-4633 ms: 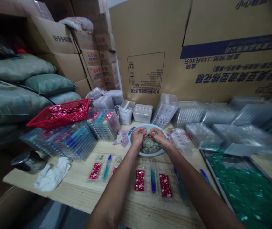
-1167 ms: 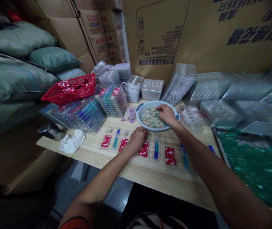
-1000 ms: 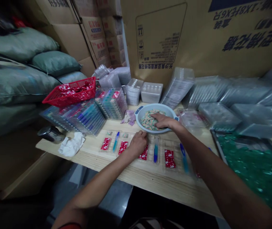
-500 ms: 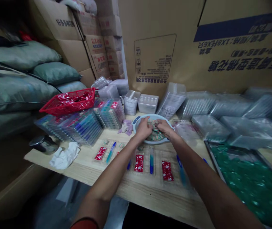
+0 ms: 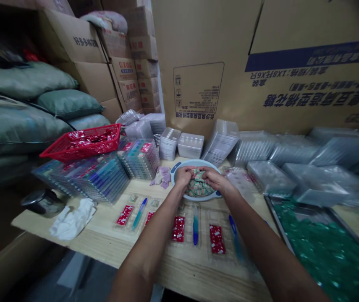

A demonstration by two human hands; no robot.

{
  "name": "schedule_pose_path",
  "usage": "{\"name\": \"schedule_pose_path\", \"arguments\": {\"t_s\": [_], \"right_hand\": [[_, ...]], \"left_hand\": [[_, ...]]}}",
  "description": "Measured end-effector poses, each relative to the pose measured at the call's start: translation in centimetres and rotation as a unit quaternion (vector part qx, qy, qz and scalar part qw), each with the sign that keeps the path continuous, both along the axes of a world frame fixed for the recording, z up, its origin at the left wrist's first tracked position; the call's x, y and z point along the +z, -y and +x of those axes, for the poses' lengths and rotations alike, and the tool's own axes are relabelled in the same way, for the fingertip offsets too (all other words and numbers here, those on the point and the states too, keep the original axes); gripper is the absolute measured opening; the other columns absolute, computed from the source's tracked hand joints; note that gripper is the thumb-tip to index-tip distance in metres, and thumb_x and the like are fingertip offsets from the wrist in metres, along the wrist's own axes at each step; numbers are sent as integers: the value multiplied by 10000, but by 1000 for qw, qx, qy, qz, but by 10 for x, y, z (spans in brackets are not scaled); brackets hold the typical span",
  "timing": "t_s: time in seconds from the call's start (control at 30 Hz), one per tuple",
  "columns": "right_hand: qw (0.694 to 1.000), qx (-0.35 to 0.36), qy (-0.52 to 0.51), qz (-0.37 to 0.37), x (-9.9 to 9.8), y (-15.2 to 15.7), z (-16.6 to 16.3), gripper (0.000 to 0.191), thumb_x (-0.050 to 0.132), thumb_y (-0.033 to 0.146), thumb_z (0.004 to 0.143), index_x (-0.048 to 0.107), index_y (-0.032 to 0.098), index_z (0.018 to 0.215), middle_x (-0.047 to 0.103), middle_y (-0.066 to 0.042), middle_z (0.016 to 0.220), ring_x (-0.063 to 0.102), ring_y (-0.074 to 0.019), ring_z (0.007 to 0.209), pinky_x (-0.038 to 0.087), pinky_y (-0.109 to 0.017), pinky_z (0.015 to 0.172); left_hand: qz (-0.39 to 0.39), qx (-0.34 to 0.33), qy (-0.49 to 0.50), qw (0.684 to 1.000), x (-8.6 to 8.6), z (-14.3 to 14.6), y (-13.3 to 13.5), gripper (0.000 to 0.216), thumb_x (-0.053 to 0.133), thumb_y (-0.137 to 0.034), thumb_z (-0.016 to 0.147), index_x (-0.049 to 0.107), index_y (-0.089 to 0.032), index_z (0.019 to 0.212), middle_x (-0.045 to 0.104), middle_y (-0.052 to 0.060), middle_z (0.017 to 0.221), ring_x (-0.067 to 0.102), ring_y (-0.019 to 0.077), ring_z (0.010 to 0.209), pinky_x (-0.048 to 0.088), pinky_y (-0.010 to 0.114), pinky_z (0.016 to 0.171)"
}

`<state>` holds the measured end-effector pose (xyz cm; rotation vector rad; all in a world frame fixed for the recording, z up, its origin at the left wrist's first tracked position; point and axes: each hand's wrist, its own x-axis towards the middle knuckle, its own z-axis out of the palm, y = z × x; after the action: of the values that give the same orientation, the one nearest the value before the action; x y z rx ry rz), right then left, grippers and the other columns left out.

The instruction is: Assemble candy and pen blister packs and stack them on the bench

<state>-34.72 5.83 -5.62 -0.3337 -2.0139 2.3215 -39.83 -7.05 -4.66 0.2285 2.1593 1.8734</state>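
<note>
A light blue basin (image 5: 174,171) holds many small green-and-pink wrapped pieces (image 5: 200,188). Over its left side, my left hand (image 5: 184,175) is closed, fingertips pinched on wrapped pieces near the basin's middle. My right hand (image 5: 213,178) comes in from the right, its fingers curled on wrapped pieces, close to the left fingertips. In front of the basin lie several clear plastic trays (image 5: 184,251), partly hidden by my forearms. They carry red printed sachets (image 5: 178,229) and blue pens or pen-shaped tubes (image 5: 195,226).
A red basket (image 5: 80,144) of red sachets rests on stacked filled trays (image 5: 100,178). Empty clear trays (image 5: 221,140) line the back. A metal tray of green packets (image 5: 318,243) stands right. White gloves (image 5: 74,220) and a dark cup (image 5: 43,202) lie left.
My hands have drawn together over the middle of the basin and lifted slightly, fingertips now close with wrapped pieces between them. The view has shifted a little.
</note>
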Motion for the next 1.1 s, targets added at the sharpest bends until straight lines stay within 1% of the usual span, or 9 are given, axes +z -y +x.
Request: {"name": "schedule_pose_path", "arguments": {"t_s": [0.1, 0.23, 0.37, 0.47, 0.57, 0.77, 0.93, 1.03, 1.1], "right_hand": [[1000, -12, 2, -27, 0, -2, 1, 374, 536, 122, 476, 655, 208, 820, 667, -12, 683, 676, -209, 711, 558, -306, 686], [998, -49, 4, -39, -4, -5, -2, 447, 531, 115, 474, 673, 183, 892, 632, 10, 622, 642, -186, 633, 530, -285, 632], [995, -89, -9, -37, -6, -7, -4, 502, 531, 126, 487, 683, 164, 963, 622, 29, 611, 609, -160, 593, 499, -259, 601], [996, -85, -19, -36, -5, -6, -3, 510, 549, 131, 497, 694, 163, 985, 663, 16, 672, 643, -171, 654, 521, -272, 652], [997, -61, -26, -31, -4, -2, 0, 470, 587, 134, 514, 709, 183, 965, 703, 5, 748, 674, -189, 740, 547, -297, 722], [999, -25, -46, -11, 1, 1, 5, 537, 582, 106, 513, 708, 212, 1024, 743, -21, 973, 690, -229, 948, 564, -329, 825], [997, -37, -54, 32, -2, -1, 3, 602, 571, 126, 547, 684, 224, 1131, 725, -37, 1105, 674, -232, 1031, 550, -348, 884], [992, -70, -69, 73, -6, -2, 0, 537, 601, 148, 585, 694, 230, 1107, 709, -33, 1166, 625, -224, 1130, 486, -344, 992], [990, -73, -78, 93, -8, -1, -1, 430, 626, 188, 620, 711, 224, 1039, 721, -26, 1118, 620, -221, 1112, 461, -344, 1012]], "left_hand": [[26, 12, 17, 999, -2, -2, -1, 151, 656, -114, 819, 730, -156, 944, 693, -5, 685, 644, 115, 619, 570, 257, 710], [51, 14, 30, 998, -3, -3, 1, 140, 723, -148, 791, 717, -142, 930, 685, 0, 685, 622, 105, 618, 559, 239, 694], [70, -24, 39, 997, -1, 2, 1, 157, 794, -204, 743, 721, -137, 865, 711, 27, 755, 659, 125, 686, 579, 268, 725], [69, -36, 45, 996, -1, 4, -2, 133, 809, -186, 714, 716, -143, 799, 708, 23, 753, 676, 138, 686, 588, 298, 741], [62, -14, 47, 997, -3, 3, -4, 90, 774, -132, 722, 707, -159, 776, 694, 1, 716, 673, 136, 662, 584, 298, 746], [70, -3, 62, 996, -4, 1, 1, 239, 762, -83, 722, 726, -155, 948, 702, -10, 702, 671, 135, 643, 588, 298, 737], [95, -8, 61, 994, -4, 0, 2, 237, 773, -84, 717, 737, -141, 944, 715, -1, 744, 656, 116, 626, 594, 286, 735], [113, 10, 53, 992, -3, -3, 3, 283, 757, -102, 748, 729, -149, 1026, 726, 11, 831, 634, 95, 595, 592, 277, 715], [125, 18, 51, 991, -3, -4, 3, 294, 754, -111, 759, 725, -147, 1049, 732, 27, 888, 642, 96, 606, 592, 278, 720]]}}
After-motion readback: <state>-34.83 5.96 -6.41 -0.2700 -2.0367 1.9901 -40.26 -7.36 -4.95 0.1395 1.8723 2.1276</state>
